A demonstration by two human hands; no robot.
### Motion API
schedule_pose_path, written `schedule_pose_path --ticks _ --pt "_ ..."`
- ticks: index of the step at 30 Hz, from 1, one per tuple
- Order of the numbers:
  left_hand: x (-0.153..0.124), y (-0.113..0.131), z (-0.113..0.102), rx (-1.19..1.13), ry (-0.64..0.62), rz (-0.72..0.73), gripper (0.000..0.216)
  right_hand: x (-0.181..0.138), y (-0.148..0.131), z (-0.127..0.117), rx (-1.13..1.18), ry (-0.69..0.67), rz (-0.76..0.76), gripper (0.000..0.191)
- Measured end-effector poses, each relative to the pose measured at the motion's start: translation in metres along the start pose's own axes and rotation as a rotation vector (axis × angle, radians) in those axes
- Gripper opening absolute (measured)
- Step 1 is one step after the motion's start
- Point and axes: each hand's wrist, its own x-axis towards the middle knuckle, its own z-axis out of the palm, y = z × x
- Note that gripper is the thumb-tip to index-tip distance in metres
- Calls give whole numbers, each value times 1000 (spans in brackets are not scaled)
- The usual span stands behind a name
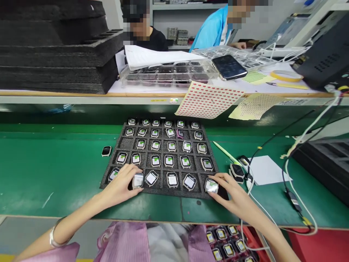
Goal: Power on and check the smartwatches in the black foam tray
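A black foam tray [161, 140] on the green bench holds rows of square smartwatch cases, most with lit white and green screens. My left hand [123, 183] grips a smartwatch [138, 180] by its edges, thumb and fingers on either side, at the near row's left. At that row's right end my right hand [225, 191] pinches another smartwatch [211, 185] the same way. Between them lie several watches with white screens, one of them a tilted watch [151, 178]. One pocket in the third row, at the left, has no watch.
A dark-screened watch [106, 151] lies left of the tray. To the right are stacked watches [236, 172], a green pen [225, 152], white paper [268, 170] and loose cables [293, 202]. Foam trays [54, 58] and a phone [229, 67] occupy the shelf. Two people are beyond it.
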Motion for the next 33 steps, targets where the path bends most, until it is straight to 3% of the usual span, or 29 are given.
schedule_pose_path --ticks 4,8,13,15,18,22,28,31,33 --pt "-4 -12 2 116 -26 -10 38 3 -16 -3 -142 52 -34 41" --pt "2 -8 -7 145 -89 37 39 21 -47 9 -205 48 -108 24" --pt "18 12 -24 222 -112 105 30 42 -74 29 -397 -15 -80 17" --pt "28 25 -22 288 -130 166 31 46 -76 30 -401 -26 -85 18" --pt "42 43 -10 443 -255 262 35 48 -74 24 -359 -34 -101 20" --pt "54 51 3 515 -418 305 31 43 -72 7 28 -1 -1 29" --pt "60 37 1 441 -416 311 34 36 -81 -3 1012 -62 185 52" --pt "60 30 -5 348 -397 295 31 38 -88 3 1197 -44 197 51" --pt "59 28 -10 78 -327 251 36 42 -93 8 1232 -1 181 48"
